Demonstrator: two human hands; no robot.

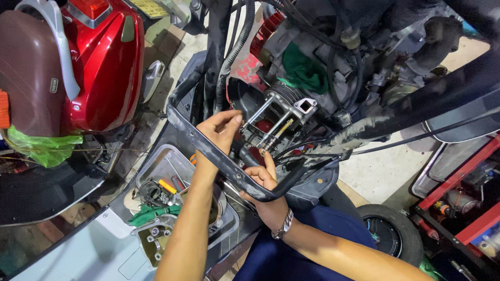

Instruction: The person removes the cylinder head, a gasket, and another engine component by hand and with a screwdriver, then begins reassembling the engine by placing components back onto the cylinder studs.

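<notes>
I am looking straight down over a workshop floor [375, 171] of pale, stained concrete, crowded on every side. At the upper left stands a red scooter [104, 62] with a maroon seat, and a crumpled green plastic bag [41, 145] hangs below it. Along the right edge sits a red tool cart [469, 208] with small tools on its shelves, and a loose black tyre [390, 231] lies on the floor beside my knee.

Directly under me is the stripped scooter I work on. Its black frame tube [219, 156] curves from the upper left down across the middle and crosses in front of both my hands. Behind it the engine [312, 62] is exposed, with a green rag [302, 70] stuffed into it and long cylinder studs [271, 125] sticking out toward me under a bare metal block.

On the floor at the lower left a metal tray [166, 161] holds removed parts, an orange-handled tool [167, 186] and a green cloth [151, 213], with an engine cover [153, 242] at its near edge.

My left hand [221, 130] reaches over the frame tube, fingers loosely curled and slightly apart, the index tip touching the nearest stud; it clamps on nothing I can see. My right hand [263, 179], a metal watch [284, 225] at its wrist, comes up under the tube, forefinger pointing up at the studs' lower ends; whether the other fingers pinch anything I cannot tell.
</notes>
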